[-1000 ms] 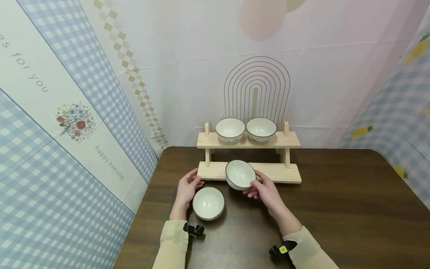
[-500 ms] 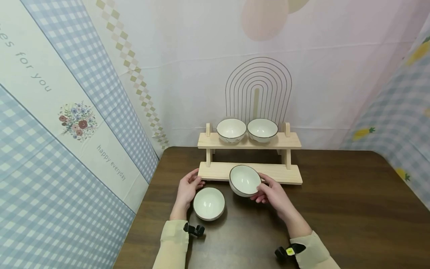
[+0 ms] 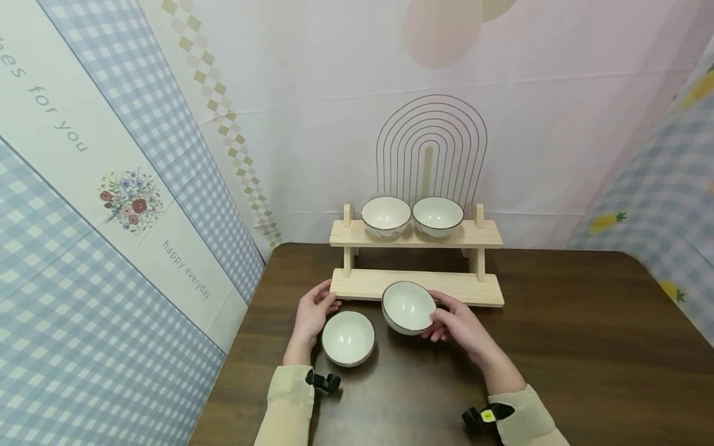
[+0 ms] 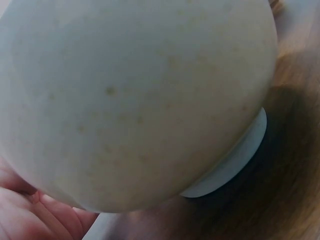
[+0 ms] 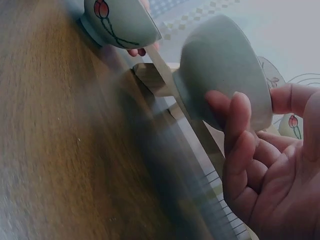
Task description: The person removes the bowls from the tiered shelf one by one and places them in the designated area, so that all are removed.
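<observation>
In the head view my right hand (image 3: pixel 460 325) pinches the right rim of a white bowl (image 3: pixel 409 306) with a dark edge. The bowl is held tilted in the air before the lower board of a two-tier wooden shelf (image 3: pixel 357 284). In the right wrist view, fingertips (image 5: pixel 240 112) press its outer wall near the foot. My left hand (image 3: pixel 312 316) holds the front left corner of that lower board. Close beside it, a second bowl (image 3: pixel 348 339) stands upright on the table; its outer wall (image 4: pixel 140 100) hides most of the left hand in the left wrist view.
Two more bowls, one left (image 3: pixel 386 217) and one right (image 3: pixel 437 217), sit side by side on the shelf's upper board. Behind the shelf hangs a pale printed cloth (image 3: pixel 312 155). The dark wooden table (image 3: pixel 569 334) extends to the right.
My right hand has drawn its bowl away from the lower board, toward me and slightly right. The left hand and the standing bowl have stayed in place.
</observation>
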Demonstrator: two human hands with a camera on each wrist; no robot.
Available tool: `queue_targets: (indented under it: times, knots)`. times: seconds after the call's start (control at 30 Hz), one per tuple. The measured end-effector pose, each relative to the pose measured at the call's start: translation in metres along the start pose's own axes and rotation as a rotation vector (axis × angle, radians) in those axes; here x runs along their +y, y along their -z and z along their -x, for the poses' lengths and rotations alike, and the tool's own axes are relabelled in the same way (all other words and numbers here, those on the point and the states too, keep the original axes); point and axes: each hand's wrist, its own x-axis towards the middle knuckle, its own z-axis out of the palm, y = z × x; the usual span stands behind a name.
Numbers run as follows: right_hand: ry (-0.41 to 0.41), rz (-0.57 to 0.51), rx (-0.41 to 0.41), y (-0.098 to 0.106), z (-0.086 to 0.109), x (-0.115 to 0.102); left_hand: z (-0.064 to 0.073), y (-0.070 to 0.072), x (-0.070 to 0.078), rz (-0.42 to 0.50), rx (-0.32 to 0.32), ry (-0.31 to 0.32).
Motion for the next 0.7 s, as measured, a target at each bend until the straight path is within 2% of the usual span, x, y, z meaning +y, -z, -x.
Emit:
queue_targets:
  times: [0.37,0.7]
  knots:
    - [0.010,0.128,-0.114,0.007,0.002,0.006,-0.001,0.001,-0.001,-0.002,0.010,-0.006]
    - [-0.015,0.156,-0.209,0.011,0.003,0.010,-0.001,0.000,0.000,0.001,0.010,0.004]
